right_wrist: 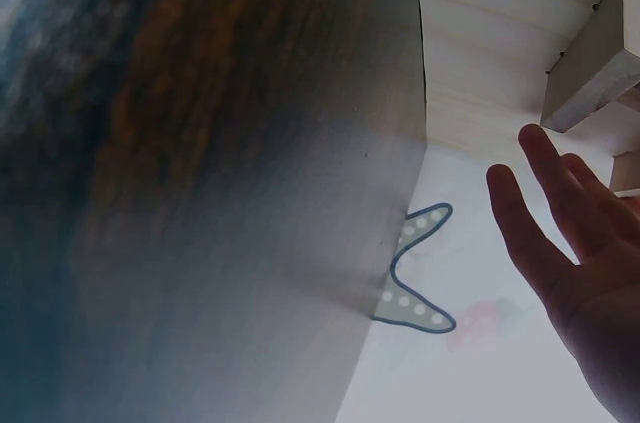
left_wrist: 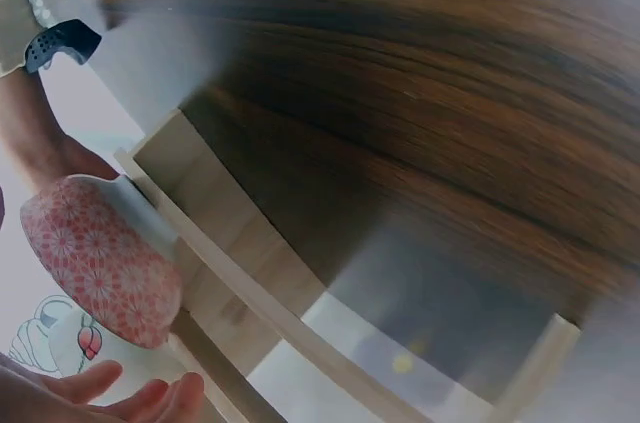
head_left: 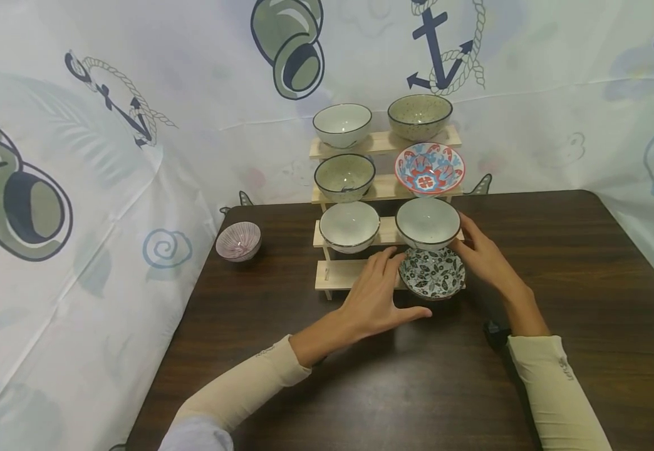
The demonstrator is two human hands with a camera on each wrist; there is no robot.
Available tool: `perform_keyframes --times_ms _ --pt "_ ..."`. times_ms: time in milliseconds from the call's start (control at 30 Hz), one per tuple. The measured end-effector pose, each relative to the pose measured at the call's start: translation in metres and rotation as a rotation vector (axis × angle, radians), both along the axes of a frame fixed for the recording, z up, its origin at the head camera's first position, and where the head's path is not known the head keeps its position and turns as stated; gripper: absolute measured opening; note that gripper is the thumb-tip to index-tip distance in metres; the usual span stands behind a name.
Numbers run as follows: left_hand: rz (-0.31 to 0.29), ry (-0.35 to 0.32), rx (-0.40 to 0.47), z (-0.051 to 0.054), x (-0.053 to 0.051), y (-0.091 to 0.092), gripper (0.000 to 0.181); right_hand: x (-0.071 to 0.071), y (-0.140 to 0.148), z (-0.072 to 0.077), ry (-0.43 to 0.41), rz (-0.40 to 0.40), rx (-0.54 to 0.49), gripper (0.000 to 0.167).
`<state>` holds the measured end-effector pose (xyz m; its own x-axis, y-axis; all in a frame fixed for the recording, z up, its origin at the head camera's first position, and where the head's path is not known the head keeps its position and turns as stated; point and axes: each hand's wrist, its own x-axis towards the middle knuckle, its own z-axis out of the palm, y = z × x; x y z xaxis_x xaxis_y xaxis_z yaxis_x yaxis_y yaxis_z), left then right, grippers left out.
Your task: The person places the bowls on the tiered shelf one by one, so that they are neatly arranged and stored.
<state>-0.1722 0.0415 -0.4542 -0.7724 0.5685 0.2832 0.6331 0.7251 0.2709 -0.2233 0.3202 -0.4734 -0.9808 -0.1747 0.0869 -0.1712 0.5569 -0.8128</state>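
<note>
A bowl with a black-and-white leaf pattern [head_left: 433, 273] sits at the right end of the wooden rack's lowest step. My left hand [head_left: 373, 297] is at its left side, fingertips near the rim and thumb spread out in front. On the right, my right hand [head_left: 482, 254] has its fingertips beside this bowl and the white bowl [head_left: 428, 222] one step up; contact is unclear. The left wrist view shows a bowl with a red blossom-patterned outside [left_wrist: 100, 258] near my left fingers [left_wrist: 140, 398]. Extended fingers [right_wrist: 545, 208] appear in the right wrist view.
The stepped wooden rack [head_left: 338, 274] carries several more bowls, including a red-and-blue patterned one [head_left: 430, 168] and a white one [head_left: 349, 225]. A small pink-striped bowl [head_left: 238, 242] stands at the dark table's [head_left: 558, 269] left edge. Behind hangs a printed curtain [head_left: 203, 75].
</note>
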Motion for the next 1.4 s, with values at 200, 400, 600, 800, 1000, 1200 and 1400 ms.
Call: perform_keyframes --times_ms 200,400,600,800,1000,1200,1400 --pt "-0.078 0.065 -0.012 0.002 0.0 -0.018 0.111 -0.001 0.0 0.0 0.001 0.006 0.0 0.074" --pt "-0.146 0.086 0.002 0.004 0.001 -0.03 0.109 -0.001 0.0 0.0 -0.002 0.018 0.004 0.074" --pt "-0.2 0.064 0.015 0.004 0.0 -0.039 0.11 0.0 0.0 -0.001 -0.004 0.018 0.004 0.074" --pt "-0.263 0.042 0.056 0.006 -0.001 -0.049 0.106 0.0 0.0 0.0 -0.006 0.019 0.007 0.074" --pt "-0.259 -0.002 0.05 0.01 0.0 -0.057 0.101 0.0 -0.001 0.001 -0.009 0.005 0.013 0.074" --pt "-0.267 -0.004 0.04 0.011 0.001 -0.065 0.099 0.0 0.0 0.0 -0.017 0.008 0.014 0.075" --pt "-0.285 0.01 0.057 0.013 0.002 -0.073 0.098 -0.001 0.001 -0.001 -0.014 0.008 0.009 0.075"
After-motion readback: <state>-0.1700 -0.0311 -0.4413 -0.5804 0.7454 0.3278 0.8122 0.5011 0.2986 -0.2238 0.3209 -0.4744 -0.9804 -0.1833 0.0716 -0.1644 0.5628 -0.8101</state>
